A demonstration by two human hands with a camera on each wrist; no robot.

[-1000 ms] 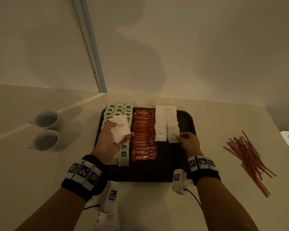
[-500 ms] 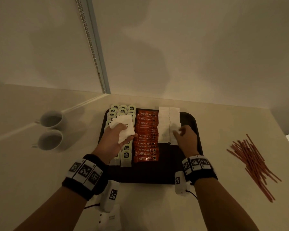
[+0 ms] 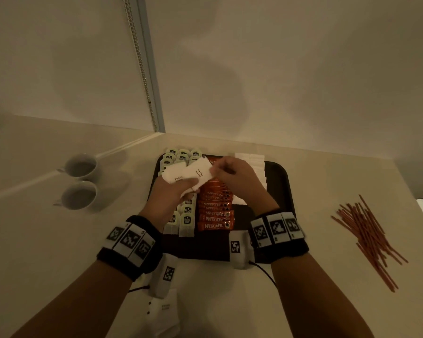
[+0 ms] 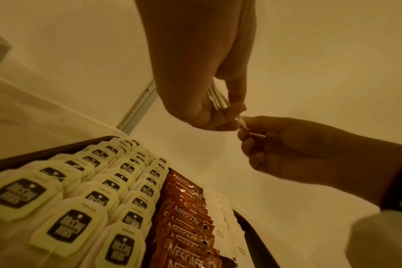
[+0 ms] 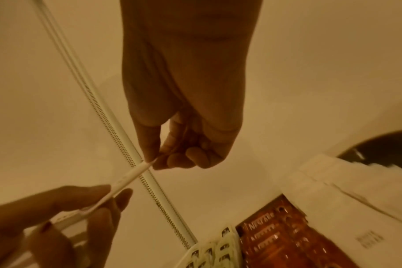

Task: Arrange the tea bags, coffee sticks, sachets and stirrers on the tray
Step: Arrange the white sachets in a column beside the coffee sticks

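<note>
Both hands meet above the tray (image 3: 282, 178): left hand (image 3: 172, 195) grips a stack of white sugar sachets (image 3: 181, 173), right hand (image 3: 235, 178) pinches the top sachet (image 3: 202, 170). Tea bags (image 3: 187, 219) and Nescafé sticks (image 3: 215, 217) are placed; stirrers (image 3: 366, 237) remain on the counter.

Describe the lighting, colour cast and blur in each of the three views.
Head view: dim and warm, soft shadows on the wall, wide-angle bend at the edges, print on the sugar sachets readable. Left wrist view: strong amber cast, tea bags sharp, right hand slightly soft. Right wrist view: same amber cast, the left hand blurred.
</note>
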